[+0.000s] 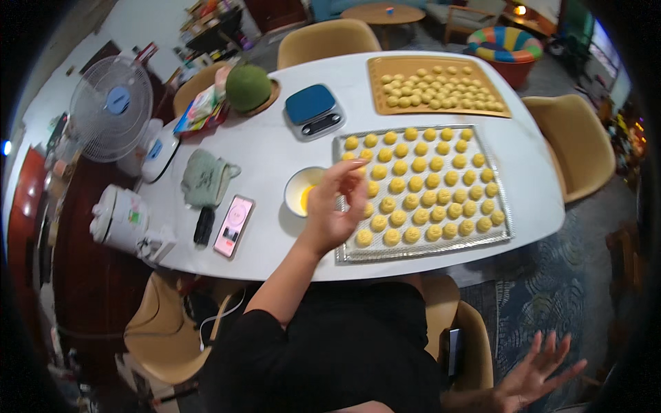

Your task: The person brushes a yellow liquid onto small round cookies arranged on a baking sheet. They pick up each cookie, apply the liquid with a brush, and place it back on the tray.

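My left hand [334, 206] hovers over the left edge of a silver mesh-lined tray [427, 250], its fingers curled inward. Whatever they hold, if anything, is hidden or too small to make out. Rows of round yellow dough balls [415, 182] with textured tops cover the tray. Partly behind that hand stands a white bowl [292, 189] with yellow liquid, like egg yolk, inside. Away from the table, at the lower right, my right hand [540, 375] is open with its fingers spread, holding nothing.
Smoother dough balls [441, 89] lie on a tan board [379, 69] at the far right. A kitchen scale [311, 110], a green melon-like fruit [248, 88], a grey-green cloth [206, 177], a phone [234, 226], a black object [204, 226] and a fan [113, 103] occupy the left side. Chairs [571, 141] surround the table.
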The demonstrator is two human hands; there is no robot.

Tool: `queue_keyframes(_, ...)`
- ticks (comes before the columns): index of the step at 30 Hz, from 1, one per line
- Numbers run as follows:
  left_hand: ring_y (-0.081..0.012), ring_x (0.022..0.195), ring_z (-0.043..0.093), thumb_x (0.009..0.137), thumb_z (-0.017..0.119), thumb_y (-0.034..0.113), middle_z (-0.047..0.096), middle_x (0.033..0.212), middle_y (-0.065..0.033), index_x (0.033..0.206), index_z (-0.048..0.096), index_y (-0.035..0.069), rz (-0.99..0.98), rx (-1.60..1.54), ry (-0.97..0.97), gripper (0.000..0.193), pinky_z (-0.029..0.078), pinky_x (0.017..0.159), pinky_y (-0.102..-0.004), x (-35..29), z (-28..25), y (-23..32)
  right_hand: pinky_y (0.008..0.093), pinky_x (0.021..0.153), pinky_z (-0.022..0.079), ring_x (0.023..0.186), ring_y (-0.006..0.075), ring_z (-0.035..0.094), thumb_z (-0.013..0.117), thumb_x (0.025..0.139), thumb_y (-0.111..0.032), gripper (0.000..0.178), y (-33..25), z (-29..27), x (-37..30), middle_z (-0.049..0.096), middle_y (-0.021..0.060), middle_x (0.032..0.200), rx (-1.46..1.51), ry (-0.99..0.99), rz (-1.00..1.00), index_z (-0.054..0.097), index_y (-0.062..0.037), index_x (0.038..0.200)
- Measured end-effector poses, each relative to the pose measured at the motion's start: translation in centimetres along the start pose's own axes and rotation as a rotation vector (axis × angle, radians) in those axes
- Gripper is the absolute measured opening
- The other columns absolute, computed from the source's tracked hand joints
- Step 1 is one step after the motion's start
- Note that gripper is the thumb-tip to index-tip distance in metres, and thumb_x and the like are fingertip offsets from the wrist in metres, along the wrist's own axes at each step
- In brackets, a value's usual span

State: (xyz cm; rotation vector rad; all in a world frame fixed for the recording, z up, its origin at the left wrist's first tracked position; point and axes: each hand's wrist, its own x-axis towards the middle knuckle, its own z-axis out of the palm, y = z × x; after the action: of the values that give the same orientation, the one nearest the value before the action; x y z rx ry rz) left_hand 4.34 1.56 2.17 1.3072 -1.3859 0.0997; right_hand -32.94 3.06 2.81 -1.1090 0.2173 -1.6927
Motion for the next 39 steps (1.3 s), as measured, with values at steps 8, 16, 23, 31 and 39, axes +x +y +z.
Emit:
queue_keyframes(8,-0.0076,0.069,0.051,0.086,0.051,0.004,0.054,0.081,-0.0046,0.116,0.046,0.004,-0.125,-0.122,0.169,0.031,0.044,0.061,-0.0209,-1.7,-2.7,-2.0,0.0414,0.095,0.04,0.105,0.0249,0.055,0.059,0.083,-0.028,0.032,-12.9,-0.8,2.9,0.062,0.0111,0.106,0.695,-0.465,-1.278,0.061,-0.004,0.104)
queue_keyframes(16,-0.0071,0.066,0.049,0.088,0.043,0.002,0.053,0.08,-0.0074,0.117,0.042,0.0,-0.107,-0.277,0.358,0.029,0.043,0.06,-0.0191,-1.8,-5.4,-4.0,0.0376,0.084,0.047,0.093,0.0215,0.061,0.057,0.081,-0.013,0.034,-2.4,14.2,14.7,0.065,0.013,0.095,0.54,-1.578,-0.357,0.057,-0.0043,0.115)
queue_keyframes(23,-0.0107,0.069,0.052,0.094,0.035,0.019,0.052,0.089,-0.0081,0.123,0.037,0.002,-0.319,-0.254,0.564,0.034,0.042,0.057,-0.0204,-3.1,-10.1,-8.2,0.03,0.07,0.047,0.076,0.0196,0.058,0.073,0.072,-0.029,0.071,24.5,17.8,10.8,0.061,0.0093,0.085,-1.127,-1.436,0.442,0.04,-0.0103,0.133)
queue_keyframes(31,-0.0164,0.079,0.055,0.095,0.03,0.036,0.05,0.1,-0.0134,0.126,0.034,0.0,-0.55,-0.266,0.489,0.048,0.046,0.067,-0.0263,-3.0,-8.6,-11.2,0.0241,0.051,0.04,0.055,0.0107,0.05,0.07,0.075,-0.022,0.031,31.1,20.7,6.5,0.057,0.0045,0.066,-0.547,-1.355,0.669,0.061,-0.0055,0.099)
queue_keyframes(39,-0.0162,0.079,0.056,0.095,0.029,0.037,0.051,0.099,-0.0132,0.125,0.035,0.0,-0.579,-0.28,0.491,0.048,0.046,0.067,-0.0253,-3.6,-8.3,-11.2,0.0243,0.057,0.044,0.06,0.0126,0.056,0.051,0.087,-0.019,0.02,31.9,22.1,6.4,0.059,0.0075,0.07,-0.639,-1.041,0.653,0.059,-0.0006,0.086)
